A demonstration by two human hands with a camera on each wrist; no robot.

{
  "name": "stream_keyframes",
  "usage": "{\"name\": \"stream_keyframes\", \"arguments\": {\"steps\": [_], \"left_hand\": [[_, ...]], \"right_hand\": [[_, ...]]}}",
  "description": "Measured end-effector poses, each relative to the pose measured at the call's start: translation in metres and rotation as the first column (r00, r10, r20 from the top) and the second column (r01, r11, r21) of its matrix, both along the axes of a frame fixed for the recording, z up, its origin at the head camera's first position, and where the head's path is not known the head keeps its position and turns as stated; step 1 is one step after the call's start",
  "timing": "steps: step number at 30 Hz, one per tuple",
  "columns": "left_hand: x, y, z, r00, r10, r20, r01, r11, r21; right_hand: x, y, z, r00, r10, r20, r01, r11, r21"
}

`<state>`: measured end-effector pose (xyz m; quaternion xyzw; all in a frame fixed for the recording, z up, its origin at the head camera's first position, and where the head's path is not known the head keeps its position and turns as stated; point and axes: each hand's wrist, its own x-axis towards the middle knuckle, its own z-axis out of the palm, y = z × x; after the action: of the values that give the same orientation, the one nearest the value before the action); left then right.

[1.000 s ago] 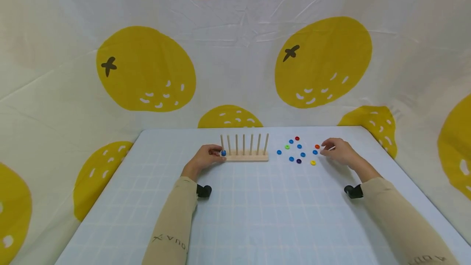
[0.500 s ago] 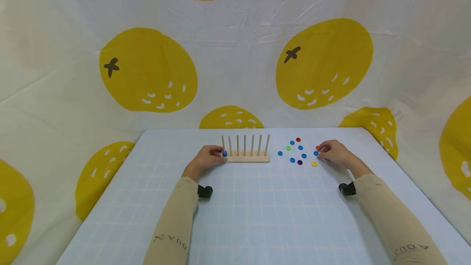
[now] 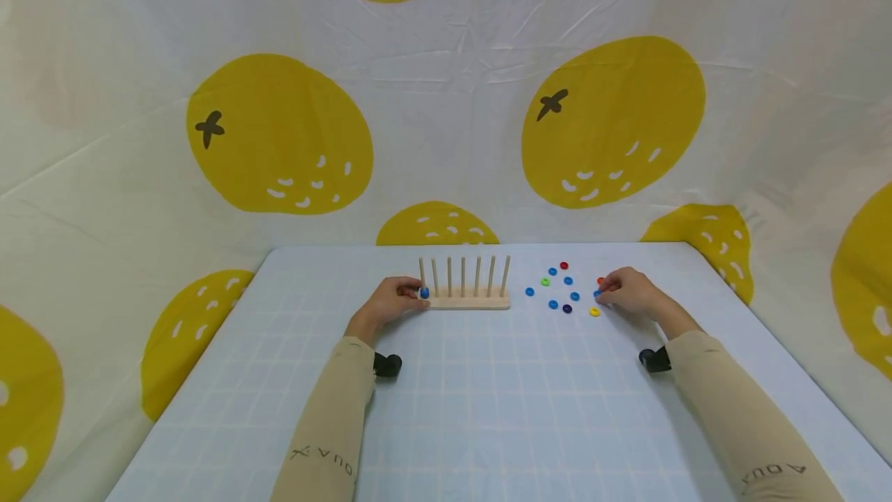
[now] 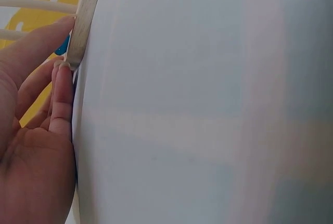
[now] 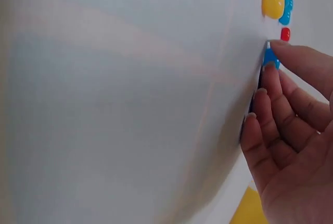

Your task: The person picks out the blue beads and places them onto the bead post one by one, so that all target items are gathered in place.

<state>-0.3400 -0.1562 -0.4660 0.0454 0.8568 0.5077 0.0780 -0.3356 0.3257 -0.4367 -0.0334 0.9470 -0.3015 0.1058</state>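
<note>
A wooden rack point(image 3: 468, 303) with a row of upright pegs stands toward the back of the table. My left hand point(image 3: 390, 298) grips its left end, thumb on the front of the base in the left wrist view. Blue beads point(image 3: 424, 293) sit low on the leftmost peg, partly hidden by the fingers. To the right, my right hand point(image 3: 632, 290) pinches a blue ring bead point(image 5: 271, 58) between thumb and fingertips at the tabletop. An orange-red bead point(image 3: 601, 280) lies just behind those fingertips, and a yellow bead point(image 3: 595, 312) just in front.
Several loose beads lie between the rack and my right hand, among them a green bead point(image 3: 546, 282), a red bead point(image 3: 564, 266) and a dark purple bead point(image 3: 567, 309). A pale checked cloth covers the table point(image 3: 488, 393). Behind it hangs a fruit-print curtain point(image 3: 446, 122).
My right hand has moved left and slightly down to a blue bead and now pinches it. The left hand keeps its grip on the rack.
</note>
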Motion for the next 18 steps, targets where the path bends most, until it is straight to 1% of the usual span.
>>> {"name": "stream_keyframes", "arguments": {"steps": [6, 12, 15, 18], "left_hand": [[-0.002, -0.001, -0.001, 1.0, 0.001, 0.0, -0.001, 1.0, -0.004], [-0.003, -0.002, -0.002, 1.0, -0.012, -0.009, 0.012, 1.0, 0.009], [-0.002, -0.002, -0.002, 1.0, -0.017, -0.013, 0.017, 1.0, 0.014], [-0.001, -0.001, -0.001, 1.0, -0.015, -0.016, 0.016, 1.0, 0.017]], "right_hand": [[0.0, -0.001, 0.0, 1.0, 0.018, -0.001, -0.018, 0.999, 0.034], [0.001, -0.003, 0.001, 0.999, 0.037, -0.007, -0.037, 0.999, 0.032], [0.001, -0.006, 0.002, 0.999, 0.038, -0.024, -0.037, 0.999, 0.029], [0.002, -0.01, 0.004, 0.997, 0.038, -0.06, -0.037, 0.999, 0.024]]}}
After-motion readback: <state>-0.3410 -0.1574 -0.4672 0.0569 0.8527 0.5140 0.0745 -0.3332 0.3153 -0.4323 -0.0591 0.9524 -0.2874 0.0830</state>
